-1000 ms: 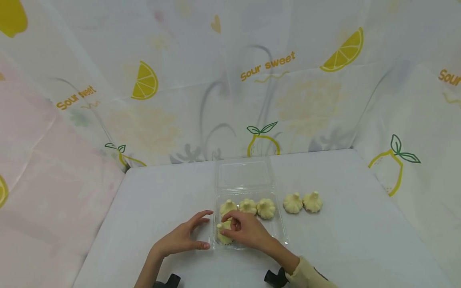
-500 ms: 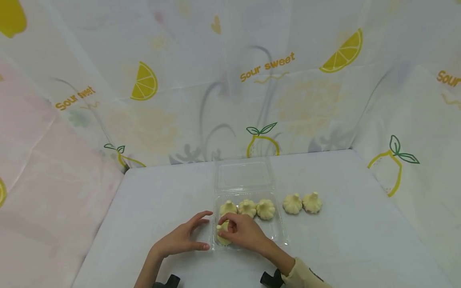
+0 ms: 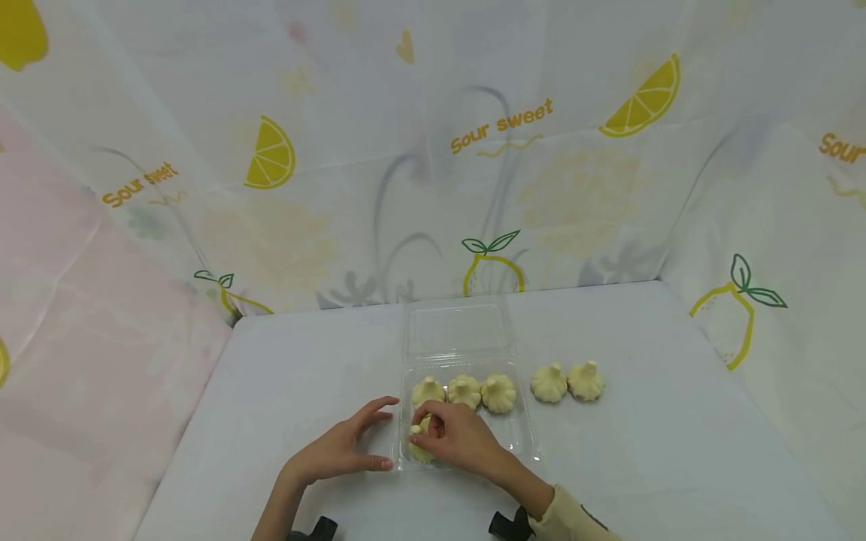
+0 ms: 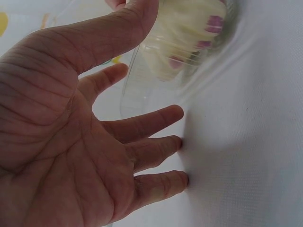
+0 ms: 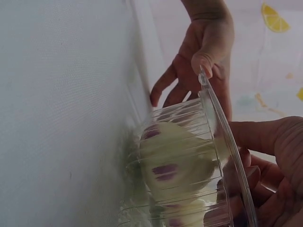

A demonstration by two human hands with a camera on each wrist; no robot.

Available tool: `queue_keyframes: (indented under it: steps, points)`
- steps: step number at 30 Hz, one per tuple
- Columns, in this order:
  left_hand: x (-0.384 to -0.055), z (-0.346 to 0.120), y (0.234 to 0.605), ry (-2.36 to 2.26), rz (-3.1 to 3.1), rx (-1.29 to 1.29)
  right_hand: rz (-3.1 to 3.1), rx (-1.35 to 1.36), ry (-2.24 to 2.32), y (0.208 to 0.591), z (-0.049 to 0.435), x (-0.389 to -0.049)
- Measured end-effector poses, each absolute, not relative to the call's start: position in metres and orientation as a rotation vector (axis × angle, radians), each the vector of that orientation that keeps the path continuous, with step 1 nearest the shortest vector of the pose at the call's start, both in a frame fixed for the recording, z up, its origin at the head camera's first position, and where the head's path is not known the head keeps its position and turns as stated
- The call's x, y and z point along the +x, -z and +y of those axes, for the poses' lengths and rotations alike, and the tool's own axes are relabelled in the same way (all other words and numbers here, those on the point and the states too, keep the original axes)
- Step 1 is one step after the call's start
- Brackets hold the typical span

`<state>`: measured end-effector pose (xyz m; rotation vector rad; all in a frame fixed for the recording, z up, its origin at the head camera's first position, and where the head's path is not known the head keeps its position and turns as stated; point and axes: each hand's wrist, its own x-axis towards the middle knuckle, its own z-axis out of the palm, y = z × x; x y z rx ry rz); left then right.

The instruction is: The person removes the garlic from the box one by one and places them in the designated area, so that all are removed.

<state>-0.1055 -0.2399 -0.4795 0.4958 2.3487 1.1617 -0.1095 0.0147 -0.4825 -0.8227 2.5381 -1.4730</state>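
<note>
A clear plastic clamshell box (image 3: 517,439) lies opened on the table, its lid (image 3: 460,327) folded back. Three pale garlic bulbs, one of them at the back left corner (image 3: 428,391), line its rear half. My right hand (image 3: 463,436) reaches over the front left, thumb and index finger curled around the stem of another garlic bulb (image 3: 421,451); its other fingers are tucked behind. Purple patches mark this bulb (image 5: 177,161) through the ribbed wall in the right wrist view. Fingers spread, my left hand (image 3: 341,448) stands beside the box's left wall, thumb tip right at the rim.
Two more garlic bulbs (image 3: 567,382) sit side by side on the white tablecloth (image 3: 676,436), right of the box. A lemon-print curtain (image 3: 352,150) hangs behind the table and along its sides.
My right hand has shifted slightly left, and the stem of the front garlic bulb has tilted a little to the right. The left hand stays in place.
</note>
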Motion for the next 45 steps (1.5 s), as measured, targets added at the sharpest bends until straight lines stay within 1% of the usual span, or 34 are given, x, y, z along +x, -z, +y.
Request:
queue_keyframes:
  steps: [14,27,45]
  points:
    - [-0.106,-0.241,0.481,-1.158,2.349,0.486,2.514,-0.769,1.538,0.479,0.021,-0.108]
    - [-0.106,-0.240,0.481,-1.152,2.353,0.484,2.523,-0.753,1.570,0.468,0.028,-0.104]
    - [-0.107,-0.242,0.482,-1.150,2.368,0.507,2.561,-0.697,1.626,0.457,0.051,-0.107]
